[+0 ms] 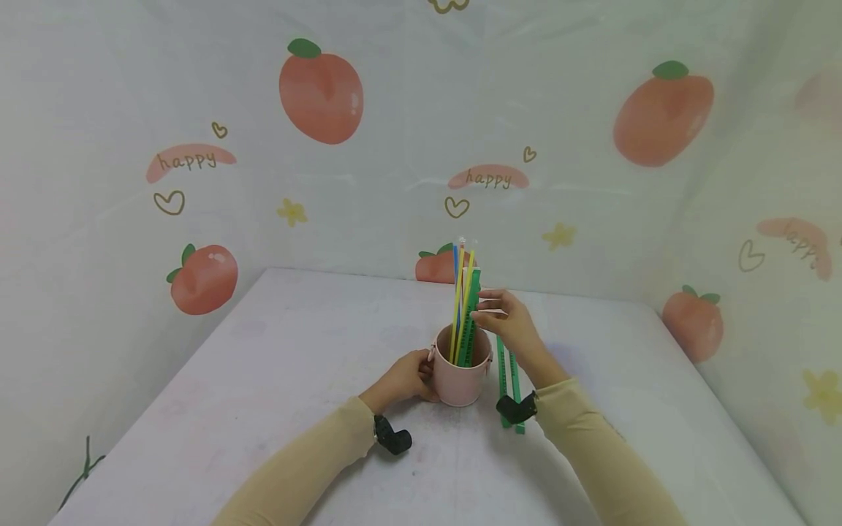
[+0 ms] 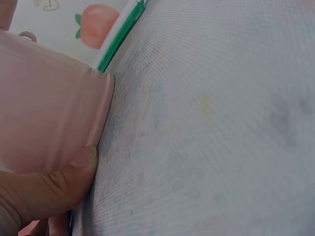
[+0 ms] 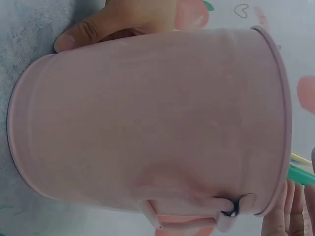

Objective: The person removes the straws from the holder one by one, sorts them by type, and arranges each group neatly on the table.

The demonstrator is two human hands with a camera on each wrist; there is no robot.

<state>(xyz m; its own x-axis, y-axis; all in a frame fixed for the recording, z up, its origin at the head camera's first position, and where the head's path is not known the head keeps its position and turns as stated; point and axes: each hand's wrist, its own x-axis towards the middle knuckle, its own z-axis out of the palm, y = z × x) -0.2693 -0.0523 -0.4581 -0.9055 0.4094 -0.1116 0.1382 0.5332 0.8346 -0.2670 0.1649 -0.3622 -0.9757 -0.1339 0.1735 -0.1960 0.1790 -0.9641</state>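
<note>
Obstacle: pink bucket [image 1: 458, 386] (free table [image 1: 388, 307] behind)

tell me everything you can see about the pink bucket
The pink bucket stands upright on the table, its smooth wall, perhaps painted metal, widening from base to rim. The rim and base edge are raised, and a small looped handle sits on each side. Slim green, yellow and blue sticks lean inside, rising above the rim. The left hand holds its side near the base.

Pink bucket [image 3: 147, 118]; left hand [image 3: 130, 18] at side, right hand [image 3: 291, 211] near rim.
</note>
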